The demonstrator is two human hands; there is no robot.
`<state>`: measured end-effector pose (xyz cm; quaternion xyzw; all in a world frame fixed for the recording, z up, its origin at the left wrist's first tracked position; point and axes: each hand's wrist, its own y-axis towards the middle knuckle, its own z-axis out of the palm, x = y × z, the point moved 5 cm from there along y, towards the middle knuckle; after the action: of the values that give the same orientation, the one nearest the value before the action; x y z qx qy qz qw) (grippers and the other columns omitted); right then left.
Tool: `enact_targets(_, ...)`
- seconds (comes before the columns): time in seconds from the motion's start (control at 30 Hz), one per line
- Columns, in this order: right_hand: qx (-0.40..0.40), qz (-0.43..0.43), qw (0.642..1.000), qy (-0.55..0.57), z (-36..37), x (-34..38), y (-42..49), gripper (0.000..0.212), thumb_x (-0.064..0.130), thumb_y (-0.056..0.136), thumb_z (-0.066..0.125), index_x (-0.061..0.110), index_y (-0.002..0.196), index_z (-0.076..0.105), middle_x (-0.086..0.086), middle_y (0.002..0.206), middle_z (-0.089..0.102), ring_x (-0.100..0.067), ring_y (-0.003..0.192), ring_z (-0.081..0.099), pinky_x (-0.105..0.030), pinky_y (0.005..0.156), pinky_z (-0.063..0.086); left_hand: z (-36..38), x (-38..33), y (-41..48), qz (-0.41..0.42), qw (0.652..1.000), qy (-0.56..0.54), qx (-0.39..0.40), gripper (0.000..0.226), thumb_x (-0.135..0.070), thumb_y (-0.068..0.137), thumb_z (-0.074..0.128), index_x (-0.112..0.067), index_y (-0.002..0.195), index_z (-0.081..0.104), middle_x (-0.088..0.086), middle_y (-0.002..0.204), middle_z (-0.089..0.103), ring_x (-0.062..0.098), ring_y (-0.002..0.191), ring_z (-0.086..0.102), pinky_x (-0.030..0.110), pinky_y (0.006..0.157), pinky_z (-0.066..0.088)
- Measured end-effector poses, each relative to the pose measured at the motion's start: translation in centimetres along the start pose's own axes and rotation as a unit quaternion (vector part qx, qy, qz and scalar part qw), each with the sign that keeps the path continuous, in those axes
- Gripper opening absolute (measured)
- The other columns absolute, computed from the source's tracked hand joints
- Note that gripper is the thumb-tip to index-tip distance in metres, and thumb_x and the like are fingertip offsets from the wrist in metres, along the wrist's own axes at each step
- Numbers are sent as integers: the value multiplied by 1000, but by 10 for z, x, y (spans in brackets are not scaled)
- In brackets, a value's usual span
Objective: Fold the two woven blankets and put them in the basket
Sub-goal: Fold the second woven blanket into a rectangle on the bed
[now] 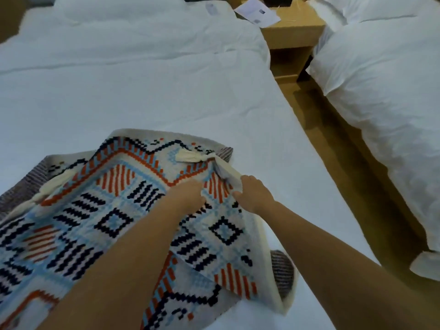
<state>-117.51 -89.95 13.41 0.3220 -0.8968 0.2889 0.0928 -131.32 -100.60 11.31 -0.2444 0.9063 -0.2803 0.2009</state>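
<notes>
A woven blanket with a blue, orange and navy geometric pattern and cream tassels lies partly folded on the white bed, near its front edge. My left hand rests knuckles-up on the blanket's middle, its fingers curled into the fabric. My right hand pinches a cream edge of the blanket near its right corner and lifts it slightly. A striped grey underside shows at the left and lower right edges. No basket and no second blanket are in view.
A wooden nightstand with papers on top stands at the back between the two beds. A second white bed lies to the right across a brown floor strip. Pillows sit at the head of both beds.
</notes>
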Motion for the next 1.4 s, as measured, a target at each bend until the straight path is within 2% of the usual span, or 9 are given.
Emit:
enact_targets(0.23,16,57,992,115,23,-32,126,77,56,79,59,6,131,34,-13,132,45,-30,118,45,-36,84,40,-10,8,97,-80,993,14,-83,28,-26,99,30,-14,119,46,10,124,52,28,108,51,41,88,42)
enact_targets(0.37,68,0,991,119,49,-17,169,102,55,76,65,12,147,6,-11,149,29,-30,131,37,-41,101,40,-30,22,153,-116,985,43,-124,37,-19,96,40,-15,133,39,10,133,47,29,116,49,43,89,43)
enact_targets(0.47,54,-32,993,100,59,-10,194,68,36,89,52,10,143,20,-14,145,36,-32,122,46,-39,93,42,-42,22,201,-93,987,42,-122,59,-7,91,49,-15,144,24,9,150,28,32,128,40,45,96,42)
enact_targets(0.57,2,-74,992,105,50,-19,212,12,19,91,43,8,95,48,-18,107,61,-29,85,54,-35,69,39,-49,14,238,-39,990,47,-130,67,2,89,46,-18,147,18,8,156,17,34,130,39,47,97,42)
enact_targets(0.77,10,-75,984,162,20,-84,234,21,13,91,48,13,70,51,-1,68,55,-21,68,50,-20,53,34,-57,11,286,-40,990,130,-45,22,-13,94,46,-8,115,49,15,115,54,28,88,53,36,74,46)
enact_targets(0.97,-245,-35,960,133,-86,-115,298,31,24,86,41,4,66,53,-18,71,56,-27,68,50,-29,59,26,-146,28,299,-93,927,-89,-351,22,-12,93,42,1,101,57,23,109,60,36,100,55,35,72,37)
enact_targets(1.07,-263,63,945,185,-101,-122,329,33,28,92,44,8,66,49,-11,69,51,-23,64,46,-33,63,36,-136,15,307,-116,946,-143,-268,38,-11,95,43,-3,133,39,19,137,43,34,121,45,38,91,40)
enact_targets(1.23,-106,129,957,239,-41,-121,323,55,37,94,44,4,135,31,-17,137,44,-33,123,45,-36,94,38,-59,-12,288,-80,979,-127,-139,62,-23,98,41,-17,149,6,10,158,-1,34,138,27,43,105,34)
enact_targets(1.4,-54,108,968,218,15,-125,256,49,35,94,43,6,132,34,-16,128,49,-26,99,51,-32,78,38,-3,-15,250,-64,990,-66,-104,66,-35,96,42,-16,149,7,9,158,3,29,142,18,45,112,24)
